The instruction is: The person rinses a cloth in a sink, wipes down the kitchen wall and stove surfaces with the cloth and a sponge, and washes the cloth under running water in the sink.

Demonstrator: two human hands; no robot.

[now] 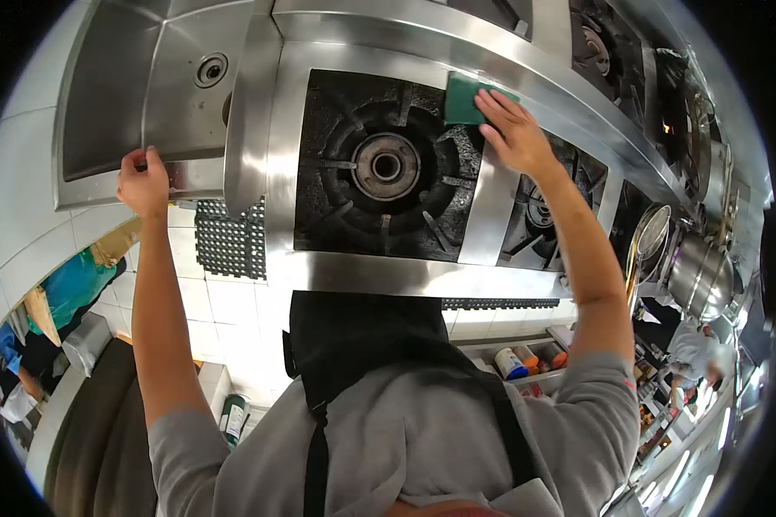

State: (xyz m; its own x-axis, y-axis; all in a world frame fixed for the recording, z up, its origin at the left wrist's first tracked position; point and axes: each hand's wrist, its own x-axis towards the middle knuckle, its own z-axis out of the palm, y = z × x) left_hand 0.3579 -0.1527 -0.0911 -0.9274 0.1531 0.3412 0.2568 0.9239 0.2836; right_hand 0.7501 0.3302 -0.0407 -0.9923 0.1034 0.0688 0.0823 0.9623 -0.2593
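My right hand (513,133) presses a green scouring pad (463,100) against the stove top, fingers stretched over the pad's right side. The pad lies at the back right corner of a black burner bay (388,168), partly over the steel surround. A round burner head (386,167) sits in that bay among dark grate bars. On the left, my left hand (144,185) grips the front rim of a steel sink (200,176), its fingers curled over the edge.
A raised steel ledge (491,50) runs behind the burners. More burners (539,211) continue to the right, with metal pots (703,276) beyond. A black perforated mat (230,241) lies on the tiled floor. Containers (510,363) stand on a low shelf. Another person (698,353) is far right.
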